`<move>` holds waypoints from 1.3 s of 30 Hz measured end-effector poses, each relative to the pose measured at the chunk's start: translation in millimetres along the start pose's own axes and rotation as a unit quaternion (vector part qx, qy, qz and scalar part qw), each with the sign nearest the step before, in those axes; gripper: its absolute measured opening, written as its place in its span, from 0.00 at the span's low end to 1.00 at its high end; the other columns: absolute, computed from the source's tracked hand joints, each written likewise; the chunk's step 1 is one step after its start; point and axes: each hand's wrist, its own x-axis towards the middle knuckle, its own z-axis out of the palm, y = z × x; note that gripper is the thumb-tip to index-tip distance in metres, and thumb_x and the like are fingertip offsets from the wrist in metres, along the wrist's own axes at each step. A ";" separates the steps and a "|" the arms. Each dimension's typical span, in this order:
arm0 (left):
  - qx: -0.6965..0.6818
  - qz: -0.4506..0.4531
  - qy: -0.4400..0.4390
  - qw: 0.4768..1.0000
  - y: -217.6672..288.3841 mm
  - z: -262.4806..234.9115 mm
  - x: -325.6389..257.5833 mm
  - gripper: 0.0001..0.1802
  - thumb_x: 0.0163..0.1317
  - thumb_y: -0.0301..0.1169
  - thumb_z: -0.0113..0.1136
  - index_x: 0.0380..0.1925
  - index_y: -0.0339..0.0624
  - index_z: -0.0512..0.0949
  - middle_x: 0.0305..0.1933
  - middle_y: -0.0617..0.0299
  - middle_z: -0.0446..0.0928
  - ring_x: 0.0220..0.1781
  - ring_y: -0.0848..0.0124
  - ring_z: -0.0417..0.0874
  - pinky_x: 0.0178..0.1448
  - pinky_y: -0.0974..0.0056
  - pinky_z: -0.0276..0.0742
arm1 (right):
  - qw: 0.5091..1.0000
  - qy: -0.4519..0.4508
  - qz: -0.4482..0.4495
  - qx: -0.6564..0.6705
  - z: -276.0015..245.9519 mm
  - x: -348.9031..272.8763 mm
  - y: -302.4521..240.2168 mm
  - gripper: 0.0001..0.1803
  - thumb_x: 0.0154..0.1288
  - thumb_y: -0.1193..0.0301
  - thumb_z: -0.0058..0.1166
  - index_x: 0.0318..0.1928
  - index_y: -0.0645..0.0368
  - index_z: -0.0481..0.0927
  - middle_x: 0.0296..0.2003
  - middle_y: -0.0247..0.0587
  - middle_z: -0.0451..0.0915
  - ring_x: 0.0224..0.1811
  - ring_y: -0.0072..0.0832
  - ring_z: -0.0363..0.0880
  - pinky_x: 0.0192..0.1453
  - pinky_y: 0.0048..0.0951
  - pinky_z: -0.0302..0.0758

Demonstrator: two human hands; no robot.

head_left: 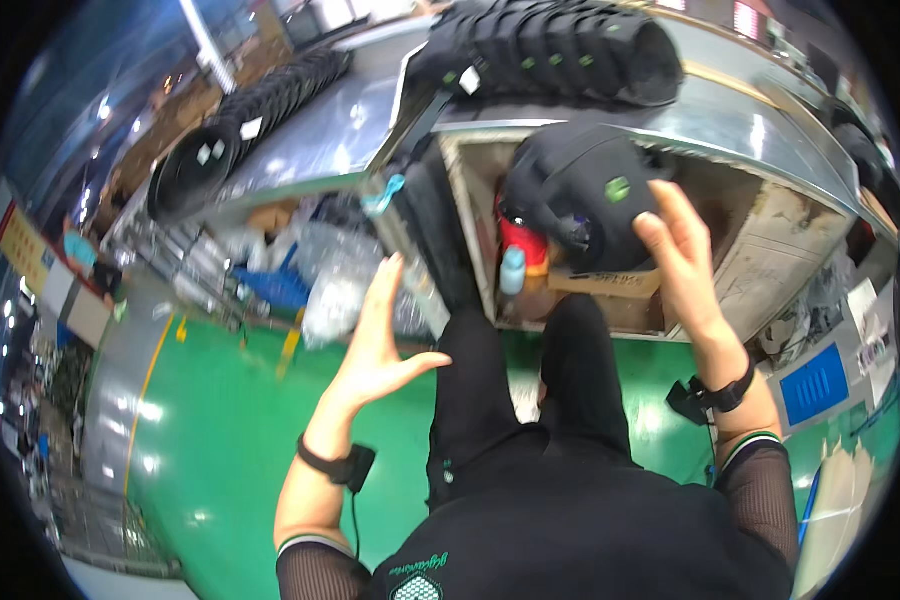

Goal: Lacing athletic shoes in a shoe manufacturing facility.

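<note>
In front of the cabinet's upper part is a black cap [570, 180] with a small green emblem, its opening facing me. My right hand [682, 255] is at the cap's right edge, thumb and fingertips against it; how much fabric lies between them is hidden. My left hand [375, 350] is open and holds nothing. Its thumb points right over my left thigh, while the fingers stretch toward plastic bags [340, 300] under the bench. A long row of nested black caps [570, 55] lies on the metal bench beyond.
Another row of nested black caps [220, 145] lies on the left metal bench [320, 135]. Inside the open cabinet [775, 235] are a light blue bottle [512, 270], a red item [522, 240] and a cardboard box [610, 284]. A blue panel [815, 388] is at right, above the green floor [230, 430].
</note>
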 end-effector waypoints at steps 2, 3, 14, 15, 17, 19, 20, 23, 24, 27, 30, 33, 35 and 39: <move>-0.067 -0.012 0.049 0.996 30.3 15.1 7.2 0.69 0.38 0.43 0.81 0.73 0.40 0.43 0.77 0.44 0.44 0.79 0.52 0.42 0.79 0.52 0.43 | 0.996 0.012 0.058 0.073 36.3 6.9 38.9 0.16 0.69 0.67 0.54 0.53 0.62 0.75 0.46 0.35 0.80 0.47 0.23 0.78 0.56 0.29 0.73; -0.151 0.022 0.077 0.985 -0.9 16.7 -1.0 0.63 0.43 0.40 0.78 0.73 0.40 0.45 0.76 0.46 0.49 0.79 0.55 0.46 0.79 0.53 0.44 | 0.967 0.002 0.162 0.195 74.9 4.7 94.6 0.16 0.69 0.64 0.55 0.51 0.61 0.77 0.46 0.37 0.81 0.46 0.24 0.79 0.55 0.29 0.74; -0.243 -0.390 0.140 0.877 -176.0 170.4 -54.6 0.46 0.57 0.41 0.68 0.67 0.31 0.55 0.68 0.38 0.59 0.71 0.50 0.61 0.73 0.55 0.57 | 0.946 -0.024 0.169 -0.276 163.8 -62.4 332.5 0.32 0.69 0.59 0.50 0.66 0.64 0.61 0.65 0.56 0.62 0.70 0.48 0.57 0.73 0.42 0.53; -0.241 -0.385 0.121 0.883 -174.4 171.5 -53.6 0.46 0.57 0.42 0.68 0.67 0.31 0.54 0.68 0.38 0.60 0.71 0.50 0.62 0.73 0.55 0.57 | 0.951 0.006 0.197 -0.240 163.8 -65.1 331.7 0.32 0.68 0.61 0.50 0.67 0.63 0.60 0.65 0.55 0.62 0.70 0.49 0.56 0.73 0.43 0.53; -0.269 -0.383 0.131 0.874 -194.0 159.3 -39.2 0.45 0.59 0.44 0.65 0.67 0.29 0.54 0.64 0.39 0.65 0.67 0.52 0.67 0.70 0.57 0.63 | 0.948 0.040 0.183 -0.257 169.2 -45.8 346.5 0.29 0.67 0.63 0.52 0.65 0.61 0.63 0.63 0.54 0.64 0.67 0.48 0.60 0.71 0.42 0.55; -0.306 -0.412 0.144 0.846 -193.7 145.2 -35.6 0.45 0.60 0.45 0.64 0.66 0.29 0.55 0.64 0.38 0.65 0.66 0.53 0.69 0.68 0.57 0.65 | 0.947 -0.001 0.199 -0.252 164.5 -29.4 353.3 0.28 0.66 0.62 0.54 0.62 0.62 0.65 0.60 0.54 0.66 0.65 0.48 0.62 0.70 0.42 0.57; -0.306 -0.424 0.124 0.843 -198.8 146.2 -36.5 0.45 0.61 0.47 0.63 0.66 0.28 0.54 0.64 0.38 0.65 0.67 0.53 0.68 0.69 0.57 0.64 | 0.949 -0.033 0.220 -0.225 154.6 -13.7 355.9 0.28 0.65 0.61 0.56 0.60 0.63 0.67 0.57 0.54 0.67 0.64 0.47 0.64 0.68 0.41 0.60; -0.247 -0.428 0.135 0.859 -201.8 159.7 -43.7 0.43 0.62 0.49 0.61 0.67 0.31 0.56 0.65 0.38 0.65 0.69 0.52 0.66 0.71 0.57 0.61 | 0.974 0.047 0.071 -0.211 150.0 57.7 344.7 0.21 0.58 0.66 0.65 0.50 0.60 0.76 0.45 0.43 0.74 0.44 0.34 0.76 0.49 0.33 0.74; -0.250 -0.417 0.143 0.862 -197.5 160.0 -42.3 0.43 0.62 0.49 0.61 0.67 0.32 0.57 0.65 0.37 0.64 0.69 0.51 0.65 0.71 0.56 0.60 | 0.974 0.060 0.056 -0.212 155.3 83.3 331.9 0.20 0.57 0.66 0.66 0.48 0.59 0.77 0.42 0.40 0.74 0.39 0.31 0.75 0.45 0.31 0.73; -0.289 -0.422 0.132 0.849 -185.8 157.3 -36.2 0.42 0.63 0.48 0.60 0.68 0.35 0.55 0.68 0.40 0.61 0.71 0.53 0.63 0.73 0.57 0.57 | 0.964 0.115 0.001 -0.240 180.5 134.2 318.6 0.15 0.55 0.66 0.67 0.41 0.56 0.80 0.34 0.36 0.75 0.32 0.28 0.75 0.37 0.29 0.73; -0.279 -0.422 0.110 0.856 -183.9 157.7 -35.7 0.43 0.65 0.49 0.58 0.70 0.37 0.52 0.72 0.42 0.57 0.75 0.55 0.55 0.75 0.57 0.51 | 0.974 0.154 0.017 -0.162 178.4 145.2 326.0 0.09 0.57 0.69 0.64 0.31 0.62 0.80 0.30 0.39 0.77 0.29 0.31 0.79 0.36 0.30 0.73; -0.258 -0.423 0.094 0.864 -187.0 153.5 -41.6 0.43 0.65 0.51 0.57 0.70 0.36 0.52 0.71 0.39 0.57 0.75 0.53 0.56 0.75 0.56 0.52 | 0.988 0.108 0.036 -0.101 163.8 124.2 313.8 0.08 0.57 0.70 0.64 0.33 0.63 0.82 0.32 0.39 0.78 0.35 0.32 0.78 0.41 0.30 0.73; -0.209 -0.422 0.079 0.879 -189.4 150.9 -43.5 0.43 0.65 0.51 0.57 0.69 0.34 0.54 0.70 0.37 0.58 0.74 0.50 0.57 0.75 0.55 0.53 | 0.980 0.074 -0.049 -0.178 138.7 110.4 308.6 0.06 0.56 0.72 0.63 0.32 0.62 0.84 0.34 0.38 0.79 0.40 0.34 0.77 0.46 0.31 0.72; -0.018 -0.387 0.037 0.921 -194.9 142.4 -41.6 0.41 0.65 0.51 0.56 0.67 0.31 0.58 0.65 0.34 0.63 0.69 0.44 0.62 0.72 0.52 0.57 | 0.982 0.057 -0.063 -0.171 102.3 94.0 283.6 0.03 0.60 0.75 0.59 0.31 0.62 0.83 0.38 0.38 0.80 0.40 0.32 0.77 0.47 0.29 0.71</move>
